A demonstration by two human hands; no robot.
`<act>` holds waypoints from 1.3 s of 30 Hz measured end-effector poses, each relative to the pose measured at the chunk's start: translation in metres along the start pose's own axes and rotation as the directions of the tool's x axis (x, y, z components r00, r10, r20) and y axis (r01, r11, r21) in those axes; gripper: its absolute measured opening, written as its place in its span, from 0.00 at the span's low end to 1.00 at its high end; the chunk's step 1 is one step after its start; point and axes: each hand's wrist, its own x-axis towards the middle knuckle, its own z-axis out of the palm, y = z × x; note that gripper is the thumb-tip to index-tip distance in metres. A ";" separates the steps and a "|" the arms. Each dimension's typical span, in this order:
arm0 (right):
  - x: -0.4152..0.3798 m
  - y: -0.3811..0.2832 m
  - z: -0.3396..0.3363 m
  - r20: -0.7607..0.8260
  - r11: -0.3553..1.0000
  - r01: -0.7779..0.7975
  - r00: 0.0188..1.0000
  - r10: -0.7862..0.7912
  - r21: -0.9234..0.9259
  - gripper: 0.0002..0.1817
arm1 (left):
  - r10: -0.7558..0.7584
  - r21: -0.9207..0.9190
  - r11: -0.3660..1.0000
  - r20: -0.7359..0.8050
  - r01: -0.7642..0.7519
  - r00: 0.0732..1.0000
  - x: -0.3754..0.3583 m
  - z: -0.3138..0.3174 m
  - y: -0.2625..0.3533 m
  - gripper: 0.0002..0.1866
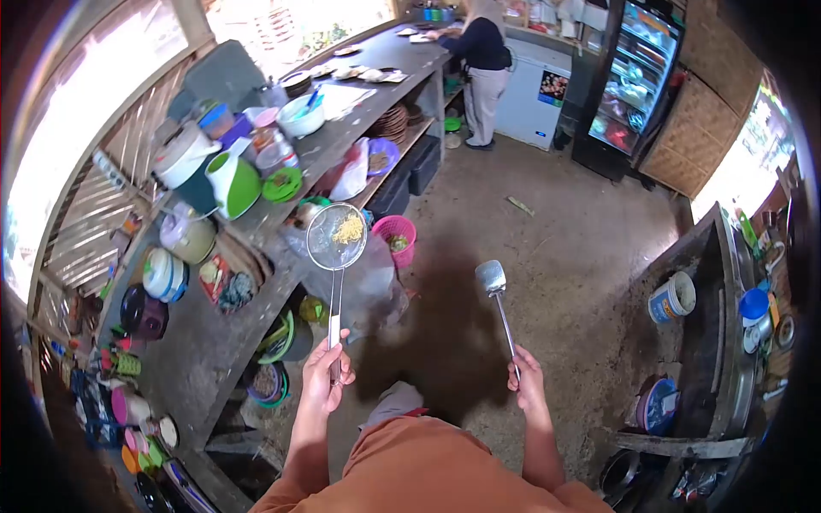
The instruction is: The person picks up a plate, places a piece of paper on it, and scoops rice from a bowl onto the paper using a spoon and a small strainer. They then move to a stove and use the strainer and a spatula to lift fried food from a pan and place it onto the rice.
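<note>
My left hand [328, 373] is closed around the handle of a round wire strainer [323, 243], held out over the floor beside the counter. A small clump of yellow shreds, perhaps noodles [349, 229], lies in the strainer's mesh. In my right hand [526, 379] is the long thin handle of a metal spatula [492, 279], its flat blade pointing away from me. The two tools are well apart and neither touches the counter.
A long counter [299, 162] runs along the left, bearing a green-and-white jug [233, 184] and a white bowl [301, 120]. A pink basket [395, 238] sits on the floor. Another person [483, 60] stands by the far counter near a glass-door fridge [629, 81]. A bucket [672, 297] is at right.
</note>
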 end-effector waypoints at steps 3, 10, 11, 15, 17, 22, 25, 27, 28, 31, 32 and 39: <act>0.043 -0.029 -0.002 0.002 0.997 0.037 0.999 -0.037 0.066 0.19 | -0.012 0.066 0.998 0.027 0.010 1.000 0.052 0.033 -0.004 0.20; 0.167 -0.125 0.047 0.054 0.997 0.081 0.995 -0.081 0.003 0.20 | 0.014 0.071 0.997 0.030 -0.016 0.999 0.212 0.096 0.012 0.17; 0.185 -0.138 0.056 0.072 0.996 0.082 0.994 -0.080 -0.030 0.20 | 0.036 0.060 0.998 0.041 -0.038 0.999 0.238 0.101 0.014 0.17; 0.247 -0.197 0.092 0.140 0.984 0.086 0.988 -0.065 -0.154 0.20 | 0.078 0.050 0.996 0.034 -0.080 0.996 0.324 0.135 0.030 0.17; 0.281 -0.220 0.104 0.194 0.972 0.100 0.979 -0.059 -0.210 0.20 | 0.109 0.059 0.992 0.034 -0.111 0.994 0.362 0.149 0.036 0.17; 0.368 -0.284 0.145 0.252 0.962 0.098 0.967 -0.031 -0.256 0.21 | 0.131 0.072 0.989 -0.044 -0.128 0.990 0.453 0.186 0.045 0.17; 0.435 -0.322 0.164 0.317 0.956 0.090 0.949 0.003 -0.278 0.20 | 0.133 0.150 0.982 -0.114 -0.116 0.984 0.508 0.208 0.046 0.17; 0.485 -0.349 0.176 0.384 0.935 0.134 0.923 0.003 -0.329 0.22 | 0.155 0.147 0.980 -0.132 -0.136 0.979 0.544 0.220 0.051 0.17; 0.509 -0.364 0.181 0.397 0.932 0.134 0.918 0.013 -0.338 0.22 | 0.160 0.149 0.979 -0.125 -0.140 0.979 0.562 0.227 0.052 0.17; 0.572 -0.416 0.206 0.472 0.922 0.146 0.881 0.044 -0.358 0.22 | 0.202 0.155 0.972 -0.156 -0.178 0.967 0.610 0.249 0.062 0.18; 0.590 -0.432 0.217 0.483 0.909 0.166 0.874 0.043 -0.382 0.21 | 0.216 0.160 0.969 -0.177 -0.188 0.960 0.623 0.258 0.069 0.18; 0.711 -0.525 0.314 0.640 0.823 0.330 0.767 0.052 -0.463 0.21 | 0.287 0.273 0.940 -0.316 -0.203 0.904 0.715 0.287 0.111 0.17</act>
